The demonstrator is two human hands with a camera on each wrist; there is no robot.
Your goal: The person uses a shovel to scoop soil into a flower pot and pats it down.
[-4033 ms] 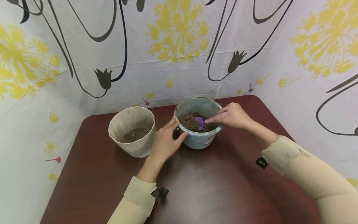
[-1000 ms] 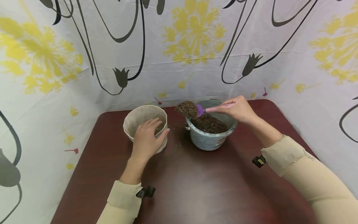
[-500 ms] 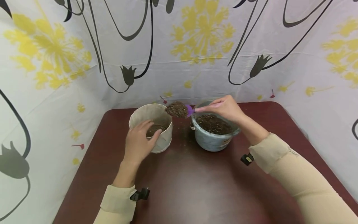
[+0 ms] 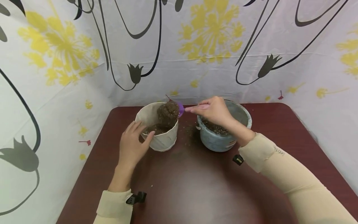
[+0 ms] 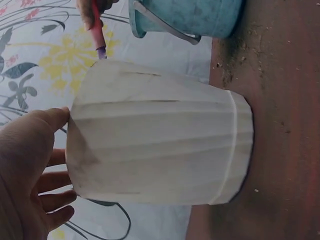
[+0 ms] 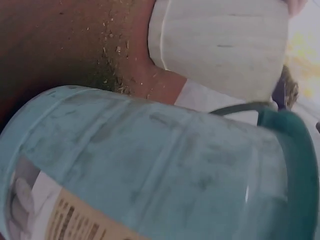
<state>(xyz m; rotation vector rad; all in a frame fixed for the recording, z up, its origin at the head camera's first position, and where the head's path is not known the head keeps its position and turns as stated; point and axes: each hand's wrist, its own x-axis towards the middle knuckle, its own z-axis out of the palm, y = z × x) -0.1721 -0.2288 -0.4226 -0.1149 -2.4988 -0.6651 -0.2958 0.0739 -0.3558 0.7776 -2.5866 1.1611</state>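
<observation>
My right hand [image 4: 217, 111] grips the pink handle of a small garden trowel [image 4: 181, 109] with a purple neck. Dark soil [image 4: 168, 112] heaped on its blade hangs over the right side of a whitish ribbed plant pot [image 4: 162, 141], and the load is tipping into it. More soil lies low inside that pot. My left hand [image 4: 131, 143] is at the pot's near left rim, fingers relaxed and spread; in the left wrist view its thumb touches the rim. To the right stands a blue bucket [image 4: 218, 143] holding soil, partly hidden by my right forearm.
Soil crumbs [image 4: 190, 132] are scattered on the dark red table [image 4: 193, 183] between the two containers. A white patterned cloth [image 4: 212, 79] hangs close behind and at the sides. The bucket's handle [image 5: 167, 25] hangs down on the side facing the pot.
The loaded trowel has risen out of the bucket, travelled left over the pot and tilted. My left hand has left the bucket rim and moved to the pot's rim.
</observation>
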